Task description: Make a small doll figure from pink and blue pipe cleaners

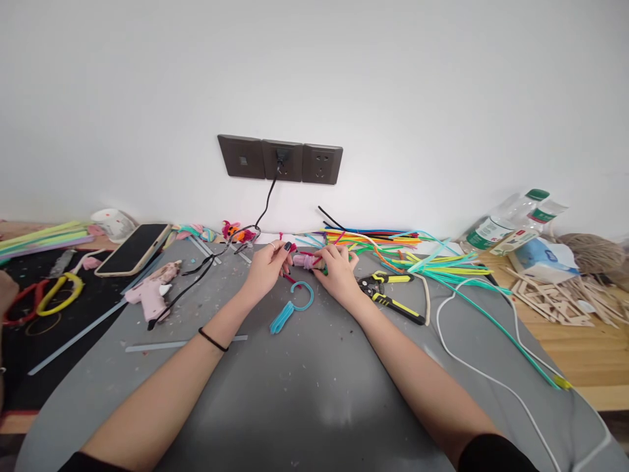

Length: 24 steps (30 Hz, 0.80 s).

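Note:
My left hand (268,265) and my right hand (337,270) meet over the far middle of a grey mat (304,387). Both pinch a small pink pipe-cleaner piece (305,261) with red strands sticking out of it, fingers curled closed around it. Just in front of my hands lies a blue pipe-cleaner hook (291,307), bent into a loop with a folded tail. A ring shows on my left hand and a black band (212,339) circles that wrist.
Yellow-and-black wire strippers (390,296) lie right of my hands, beside a spread of coloured pipe cleaners (413,252). A pink glue gun (152,288), its black cord, a phone (132,248) and yellow-handled pliers (59,292) sit left. Bottles, wooden sticks (550,295) and white cord lie right.

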Available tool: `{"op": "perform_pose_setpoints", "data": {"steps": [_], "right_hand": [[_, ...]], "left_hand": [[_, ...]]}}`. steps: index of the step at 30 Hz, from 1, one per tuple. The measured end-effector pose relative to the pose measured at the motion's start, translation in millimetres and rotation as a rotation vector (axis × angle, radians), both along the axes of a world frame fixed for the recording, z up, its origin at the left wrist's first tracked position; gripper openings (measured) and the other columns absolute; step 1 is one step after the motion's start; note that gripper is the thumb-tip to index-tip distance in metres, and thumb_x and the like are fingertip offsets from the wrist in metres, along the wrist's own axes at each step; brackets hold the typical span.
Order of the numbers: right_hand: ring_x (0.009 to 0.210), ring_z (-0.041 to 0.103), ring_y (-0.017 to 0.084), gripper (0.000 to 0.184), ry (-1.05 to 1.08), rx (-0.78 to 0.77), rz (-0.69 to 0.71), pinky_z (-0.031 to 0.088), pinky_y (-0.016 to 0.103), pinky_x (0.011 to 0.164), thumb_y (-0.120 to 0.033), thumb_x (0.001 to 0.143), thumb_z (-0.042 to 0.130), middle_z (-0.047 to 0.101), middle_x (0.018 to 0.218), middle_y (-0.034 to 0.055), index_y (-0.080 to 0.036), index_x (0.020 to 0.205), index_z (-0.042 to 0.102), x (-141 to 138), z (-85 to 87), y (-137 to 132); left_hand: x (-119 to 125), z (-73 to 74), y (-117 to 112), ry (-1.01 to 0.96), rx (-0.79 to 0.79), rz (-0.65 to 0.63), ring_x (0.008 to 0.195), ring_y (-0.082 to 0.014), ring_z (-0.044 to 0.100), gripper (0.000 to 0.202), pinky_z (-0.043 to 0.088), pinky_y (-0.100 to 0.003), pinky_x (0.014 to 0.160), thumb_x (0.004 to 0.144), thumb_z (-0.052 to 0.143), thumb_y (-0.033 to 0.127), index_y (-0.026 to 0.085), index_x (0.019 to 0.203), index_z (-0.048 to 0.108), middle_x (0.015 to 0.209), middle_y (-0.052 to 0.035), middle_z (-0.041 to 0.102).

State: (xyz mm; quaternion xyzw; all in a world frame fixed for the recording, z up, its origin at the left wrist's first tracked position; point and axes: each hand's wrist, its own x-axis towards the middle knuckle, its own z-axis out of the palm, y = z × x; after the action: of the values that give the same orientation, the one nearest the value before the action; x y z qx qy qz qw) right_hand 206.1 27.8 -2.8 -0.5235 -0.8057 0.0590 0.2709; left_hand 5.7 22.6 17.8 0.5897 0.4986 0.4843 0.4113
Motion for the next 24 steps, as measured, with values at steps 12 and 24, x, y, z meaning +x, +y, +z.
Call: {"op": "perform_pose_setpoints", "data": {"steps": [12, 24], "right_hand": [[0.121, 0.049, 0.03, 0.02, 0.26, 0.061, -0.056, 0.034, 0.046, 0.097, -0.028, 0.089, 0.067, 0.063, 0.127, 0.0076, -0.025, 0.108, 0.066, -9, 13.0, -8], [0.107, 0.06, 0.026, 0.016, 0.463, 0.074, 0.218, 0.047, 0.042, 0.096, -0.026, 0.088, 0.067, 0.068, 0.108, 0.0084, -0.024, 0.104, 0.065, -4, 6.0, 4]], "left_hand": [[-4, 4.2, 3, -0.146, 0.082, 0.063, 0.111, -0.0245, 0.062, 0.049, 0.053, -0.035, 0.093, 0.078, 0.071, 0.061, 0.018, 0.1, 0.071, 0.122, -0.0114, 0.069], [-3, 10.5, -2, -0.287, -0.21, -0.213, 0.084, -0.0175, 0.063, 0.043, 0.053, -0.027, 0.072, 0.067, 0.086, 0.054, 0.017, 0.085, 0.074, 0.092, -0.0057, 0.072]]}}
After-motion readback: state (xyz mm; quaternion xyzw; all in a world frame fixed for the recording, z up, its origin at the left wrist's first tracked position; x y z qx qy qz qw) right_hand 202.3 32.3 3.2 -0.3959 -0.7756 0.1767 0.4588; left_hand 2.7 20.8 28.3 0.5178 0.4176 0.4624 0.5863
